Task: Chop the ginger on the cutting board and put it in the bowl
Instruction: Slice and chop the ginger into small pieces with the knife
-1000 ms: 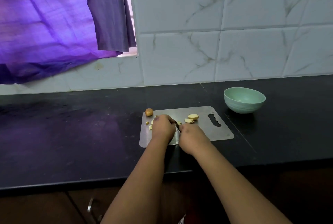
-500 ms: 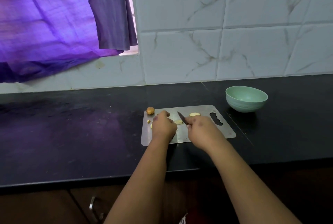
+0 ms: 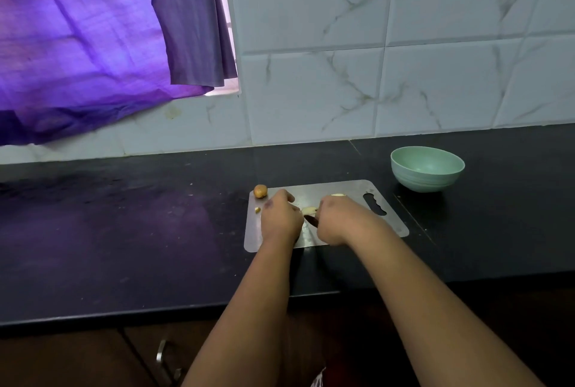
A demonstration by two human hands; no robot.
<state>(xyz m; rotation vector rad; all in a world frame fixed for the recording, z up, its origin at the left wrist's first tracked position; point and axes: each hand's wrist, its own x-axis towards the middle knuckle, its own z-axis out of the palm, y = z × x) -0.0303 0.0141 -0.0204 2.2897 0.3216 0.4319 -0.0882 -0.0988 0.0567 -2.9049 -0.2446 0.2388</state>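
Note:
A steel cutting board (image 3: 390, 225) lies on the black counter. My left hand (image 3: 280, 217) sits curled on its left half, over ginger pieces that it mostly hides. My right hand (image 3: 337, 220) grips a dark-handled knife (image 3: 311, 220) between the two hands. A pale ginger slice (image 3: 309, 209) shows just above the knife. Another slice (image 3: 337, 195) peeks out behind my right hand, and a small bit (image 3: 257, 209) lies at the board's left. The green bowl (image 3: 427, 168) stands beyond the board's right corner, and I see nothing in it.
A round brown ginger knob (image 3: 260, 191) rests at the board's far left corner. A purple curtain (image 3: 93, 44) hangs over the counter's left back. Tiled wall runs behind. A cabinet handle (image 3: 161, 352) shows below the counter's front edge.
My right hand has drawn the knife back toward me and to the left, covering most of the far slice. My left hand stays on the ginger.

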